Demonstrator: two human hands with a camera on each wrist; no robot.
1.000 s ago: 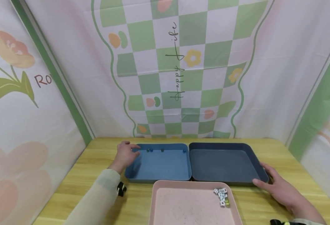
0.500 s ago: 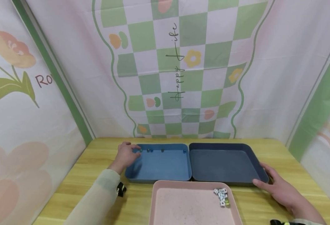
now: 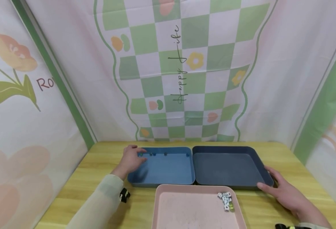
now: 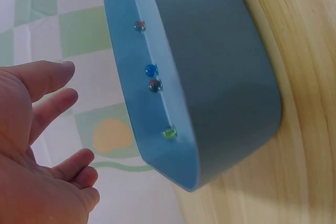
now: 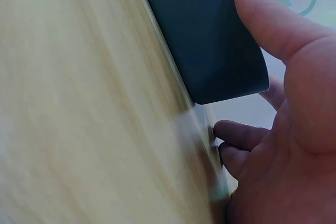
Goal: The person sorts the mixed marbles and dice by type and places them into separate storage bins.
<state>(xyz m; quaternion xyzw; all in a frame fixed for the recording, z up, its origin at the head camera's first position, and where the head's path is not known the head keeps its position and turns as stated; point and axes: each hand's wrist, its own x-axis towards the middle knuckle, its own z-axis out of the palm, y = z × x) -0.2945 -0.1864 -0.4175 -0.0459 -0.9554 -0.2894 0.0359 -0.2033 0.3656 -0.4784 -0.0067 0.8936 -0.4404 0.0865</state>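
Note:
My left hand point(image 3: 131, 160) hovers at the left end of the blue tray point(image 3: 168, 171), thumb and fingers spread and holding nothing. In the left wrist view, several glass marbles lie along the far wall: a green marble point(image 4: 169, 132) nearest the end, then a dark reddish marble point(image 4: 155, 85), a blue marble point(image 4: 151, 70) and another reddish marble point(image 4: 139, 25). One more blue marble point(image 3: 188, 155) sits near the right end. My right hand point(image 3: 285, 194) holds the near right corner of the dark navy tray point(image 3: 228, 168), thumb against its near rim and fingers round its right side.
A pink tray point(image 3: 196, 189) stands nearest me, in front of the other two. White dice point(image 3: 225, 198) and yellow-green pieces point(image 3: 232, 207) lie clustered at its right wall. All stand on a wooden table point(image 3: 104, 165), with a printed curtain point(image 3: 199, 79) behind.
My left hand has shifted slightly right over the blue tray. The green marble has moved within the tray's left end and now shows between thumb and finger. My right hand stays put.

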